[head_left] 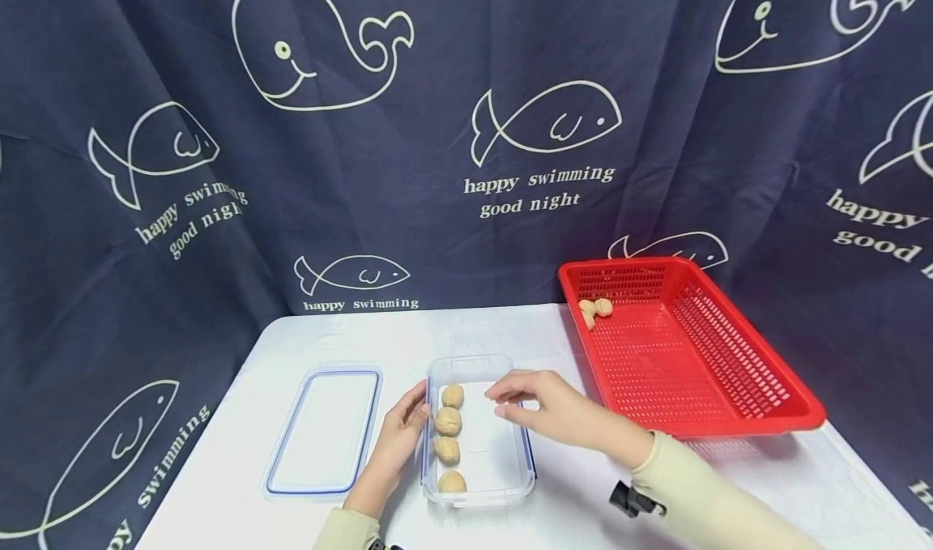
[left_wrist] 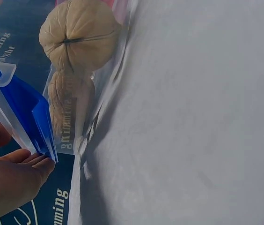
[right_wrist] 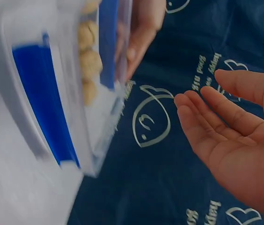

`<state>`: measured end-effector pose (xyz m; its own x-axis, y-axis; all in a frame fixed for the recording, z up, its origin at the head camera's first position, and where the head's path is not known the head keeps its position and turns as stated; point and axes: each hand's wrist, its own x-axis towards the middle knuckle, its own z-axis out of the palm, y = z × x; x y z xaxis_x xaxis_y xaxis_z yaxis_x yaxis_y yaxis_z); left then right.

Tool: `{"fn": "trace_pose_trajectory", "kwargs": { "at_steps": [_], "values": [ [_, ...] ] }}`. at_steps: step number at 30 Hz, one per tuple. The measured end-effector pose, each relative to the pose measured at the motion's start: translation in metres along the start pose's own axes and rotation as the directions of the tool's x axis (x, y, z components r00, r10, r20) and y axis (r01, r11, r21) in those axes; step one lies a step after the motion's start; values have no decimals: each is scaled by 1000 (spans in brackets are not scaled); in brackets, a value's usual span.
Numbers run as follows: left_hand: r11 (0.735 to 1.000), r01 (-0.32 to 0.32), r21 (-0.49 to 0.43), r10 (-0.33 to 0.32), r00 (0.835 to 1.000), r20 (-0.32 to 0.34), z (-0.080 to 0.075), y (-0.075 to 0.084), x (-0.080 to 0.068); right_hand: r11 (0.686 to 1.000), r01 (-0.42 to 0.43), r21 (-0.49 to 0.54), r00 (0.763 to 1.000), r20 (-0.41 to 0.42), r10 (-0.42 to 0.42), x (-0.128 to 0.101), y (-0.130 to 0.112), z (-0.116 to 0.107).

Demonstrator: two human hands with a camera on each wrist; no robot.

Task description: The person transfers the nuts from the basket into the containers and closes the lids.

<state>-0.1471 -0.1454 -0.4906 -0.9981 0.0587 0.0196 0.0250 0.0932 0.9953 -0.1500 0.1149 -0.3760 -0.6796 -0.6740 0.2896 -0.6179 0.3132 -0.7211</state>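
Note:
A clear plastic food container [head_left: 490,497] with blue side clips stands on the table, several walnuts [head_left: 448,421] lined up along its left wall. At that wall, my left hand [head_left: 394,441] holds the container by its edge; in the left wrist view its fingers lie against the blue clip [left_wrist: 29,112]. Above the container's right half hovers my right hand [head_left: 550,404], fingers loosely bent and apart from the thumb. Nothing lies in that right hand [right_wrist: 239,136] in the right wrist view. One large walnut [left_wrist: 80,35] shows through the clear wall.
Right of the container sits a red perforated basket [head_left: 656,372], with three walnuts [head_left: 602,307] visible in its far left corner. The container's blue-rimmed lid [head_left: 321,432] lies flat on the left of the white table [head_left: 219,469]. A dark printed curtain [head_left: 437,129] hangs behind.

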Motion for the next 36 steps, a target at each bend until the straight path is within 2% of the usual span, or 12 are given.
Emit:
{"fn": "trace_pose_trajectory", "kwargs": {
  "at_steps": [3, 6, 13, 20, 25, 28, 36],
  "values": [
    [1000, 1, 4, -1, 1000, -3, 0, 0, 0, 999, 5, -49, 999, -35, -6, 2, -2, -20],
    [1000, 3, -3, -3, 1000, 1, 0, 0, 0, 997, -31, -66, 998, -56, 27, 4, -3, -39],
    [1000, -2, -10, 2, 1000, 8, -1, -1, 1, 993, -121, 8, 988, -93, 121, 14, 9, -84],
    [1000, -5, -5, 5, 1000, 13, -2, -1, 2, 977, -199, 80, 962, -176, 210, 17, 36, -126],
    [1000, 1, -4, -1, 1000, 10, -1, -2, 0, 981, -184, 63, 949, -247, 194, 14, 60, -142],
    [1000, -3, -4, 3, 1000, 11, -1, -2, 0, 981, -192, 28, 933, -305, 192, 13, 76, -149],
    [1000, -7, -4, 8, 1000, 15, -1, -2, 2, 958, -286, 33, 885, -374, 277, 7, 119, -161]
  ]
}}
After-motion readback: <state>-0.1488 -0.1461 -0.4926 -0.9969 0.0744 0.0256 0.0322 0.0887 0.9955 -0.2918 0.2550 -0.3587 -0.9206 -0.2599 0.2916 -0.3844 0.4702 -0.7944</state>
